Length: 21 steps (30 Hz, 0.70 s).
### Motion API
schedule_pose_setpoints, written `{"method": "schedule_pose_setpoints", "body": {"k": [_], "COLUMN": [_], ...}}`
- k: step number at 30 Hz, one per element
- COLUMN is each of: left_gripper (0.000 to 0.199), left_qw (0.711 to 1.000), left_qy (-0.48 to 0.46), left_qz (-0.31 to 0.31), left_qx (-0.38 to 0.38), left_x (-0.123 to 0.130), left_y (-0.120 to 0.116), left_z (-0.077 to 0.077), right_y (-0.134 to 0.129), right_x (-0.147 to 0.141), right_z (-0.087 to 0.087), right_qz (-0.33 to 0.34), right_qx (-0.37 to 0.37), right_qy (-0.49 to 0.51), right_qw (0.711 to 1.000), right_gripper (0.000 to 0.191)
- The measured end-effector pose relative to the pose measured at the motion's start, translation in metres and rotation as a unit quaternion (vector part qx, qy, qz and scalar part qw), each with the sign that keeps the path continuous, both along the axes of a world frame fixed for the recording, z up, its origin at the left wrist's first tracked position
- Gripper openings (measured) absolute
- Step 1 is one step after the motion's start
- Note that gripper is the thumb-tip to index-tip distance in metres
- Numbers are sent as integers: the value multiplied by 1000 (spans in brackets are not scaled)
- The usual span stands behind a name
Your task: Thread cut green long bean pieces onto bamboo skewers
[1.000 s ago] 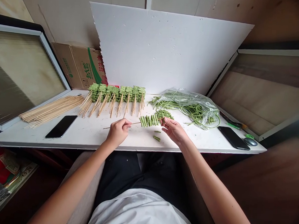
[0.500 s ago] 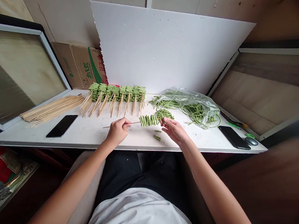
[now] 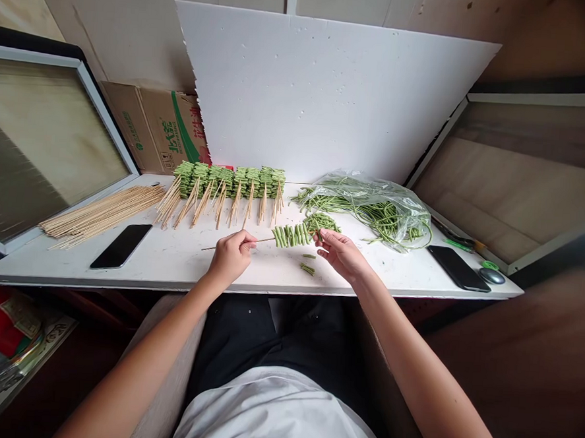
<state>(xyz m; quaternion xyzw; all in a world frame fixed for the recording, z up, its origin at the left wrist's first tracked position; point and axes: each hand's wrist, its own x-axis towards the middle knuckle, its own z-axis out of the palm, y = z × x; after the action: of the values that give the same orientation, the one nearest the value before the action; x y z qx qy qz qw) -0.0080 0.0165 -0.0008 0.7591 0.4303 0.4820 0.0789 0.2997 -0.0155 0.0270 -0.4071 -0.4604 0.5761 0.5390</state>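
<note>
My left hand [image 3: 231, 253] is closed around a bamboo skewer [image 3: 265, 240], whose bare end sticks out to the left. Cut green bean pieces [image 3: 291, 235] sit side by side along the skewer's right part, threaded crosswise. At the right end of that row, the thumb and fingers of my right hand [image 3: 339, 251] are pinched together by the skewer's tip; what lies between them is mostly hidden. Just behind is a pile of cut bean pieces [image 3: 323, 222]. A few loose pieces [image 3: 308, 269] lie on the white tabletop [image 3: 269, 275] below the skewer.
Finished bean skewers [image 3: 230, 182] stand stacked in a row at the back. Bare skewers [image 3: 102, 214] lie left, near a phone [image 3: 121, 246]. Long beans in a plastic bag [image 3: 387, 208] are at back right. Another phone [image 3: 458, 269] and a mouse [image 3: 492, 276] lie right. A white board [image 3: 334, 96] stands behind.
</note>
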Motion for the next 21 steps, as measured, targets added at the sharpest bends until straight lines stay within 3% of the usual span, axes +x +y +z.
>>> {"method": "schedule_pose_setpoints", "body": {"k": [10, 21], "left_gripper": [27, 28], "left_qw": [1000, 998], "left_qy": [9, 28], "left_qz": [4, 28], "left_qx": [10, 38], "left_x": [0, 8], "left_y": [-1, -10], "left_z": [-1, 2], "right_y": [2, 1], "right_x": [-2, -14], "right_z": [-3, -4], "right_qz": [-4, -118], "right_qx": [-2, 27], "right_qy": [2, -15], "right_qw": [1000, 993], "right_gripper": [33, 34]}}
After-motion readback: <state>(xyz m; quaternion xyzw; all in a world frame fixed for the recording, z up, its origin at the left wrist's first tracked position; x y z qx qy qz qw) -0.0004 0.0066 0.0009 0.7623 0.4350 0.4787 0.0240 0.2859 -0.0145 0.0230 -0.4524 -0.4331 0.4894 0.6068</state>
